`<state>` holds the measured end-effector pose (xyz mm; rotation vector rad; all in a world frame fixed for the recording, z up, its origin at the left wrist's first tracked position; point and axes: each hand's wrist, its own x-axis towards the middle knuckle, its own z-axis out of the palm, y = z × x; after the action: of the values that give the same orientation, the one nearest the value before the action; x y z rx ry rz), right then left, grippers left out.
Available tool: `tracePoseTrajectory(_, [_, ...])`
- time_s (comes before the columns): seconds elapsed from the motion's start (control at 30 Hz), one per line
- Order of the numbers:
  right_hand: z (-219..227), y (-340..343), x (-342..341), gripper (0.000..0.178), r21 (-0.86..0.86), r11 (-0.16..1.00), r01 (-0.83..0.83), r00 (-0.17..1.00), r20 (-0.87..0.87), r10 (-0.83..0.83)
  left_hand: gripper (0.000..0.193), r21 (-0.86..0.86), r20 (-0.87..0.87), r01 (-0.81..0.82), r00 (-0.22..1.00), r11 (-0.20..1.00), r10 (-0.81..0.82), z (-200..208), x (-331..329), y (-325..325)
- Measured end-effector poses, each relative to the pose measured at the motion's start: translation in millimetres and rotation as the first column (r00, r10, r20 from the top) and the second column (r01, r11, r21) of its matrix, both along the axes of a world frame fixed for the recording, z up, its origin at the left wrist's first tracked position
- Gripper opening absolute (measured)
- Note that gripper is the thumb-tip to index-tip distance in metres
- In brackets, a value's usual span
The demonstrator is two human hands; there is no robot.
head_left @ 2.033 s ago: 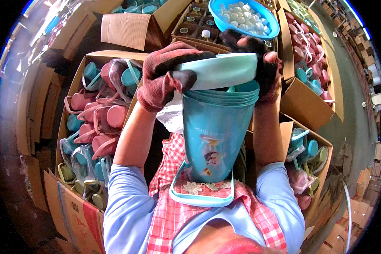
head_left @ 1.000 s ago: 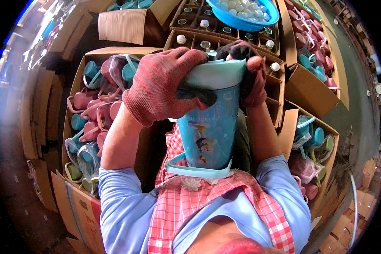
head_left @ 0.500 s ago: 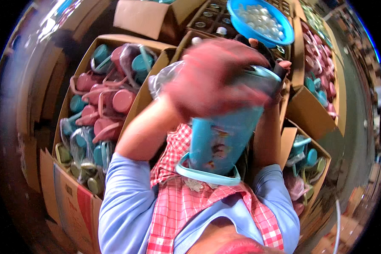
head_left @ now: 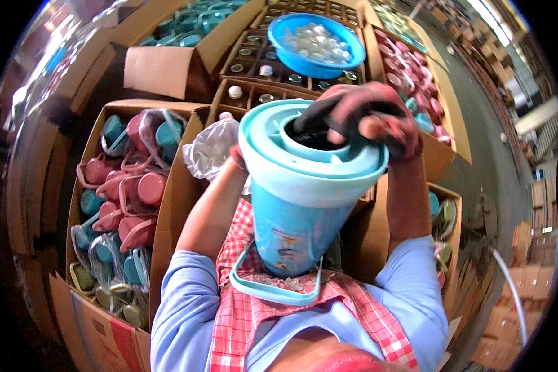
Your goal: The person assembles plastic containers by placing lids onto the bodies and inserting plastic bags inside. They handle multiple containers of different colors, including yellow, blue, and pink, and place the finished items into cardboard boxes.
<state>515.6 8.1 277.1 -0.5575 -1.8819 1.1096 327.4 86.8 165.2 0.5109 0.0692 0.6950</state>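
A tapered blue jug [head_left: 291, 223] stands tilted against my checked apron, its wide light-blue lid [head_left: 270, 137] facing up. The lid has a round opening with a dark inside. A loop handle [head_left: 279, 292] hangs near the jug's base. My right hand [head_left: 372, 118], in a red and black glove, is closed over the opening's far right edge. Its fingers curl, some reach into the opening, and slight blur softens them. On the lid's left side, my left hand [head_left: 236, 156] grips the jug, with most of its fingers hidden behind it. Crumpled clear plastic [head_left: 208, 149] lies beside that hand.
To the left stands a carton [head_left: 93, 316] of pink, blue and green jugs. Ahead, a blue basin [head_left: 297, 69] full of small clear pieces rests on a divided box of bottles [head_left: 245, 87]. More cartons of pink jugs [head_left: 409, 68] line the right.
The jug's lid has tipped toward me, showing its opening. My left hand has come off its top to the left side. My right hand now lies over the opening.
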Motion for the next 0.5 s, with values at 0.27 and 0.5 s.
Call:
tracePoseTrajectory(0.27, [51, -57, -40, 0.030, 0.434, 0.831, 0.348, 0.348, 0.763, -0.544, 0.035, 0.293, -0.258, 0.206, 0.957, 0.934, -0.130, -66, 32, -50])
tracePoseTrajectory(0.5, [22, -78, 30, 0.027, 0.342, 0.656, 0.673, 0.079, 0.848, -0.524, 0.037, 0.555, -0.608, -0.116, 0.619, 0.824, 0.497, -41, 27, -100])
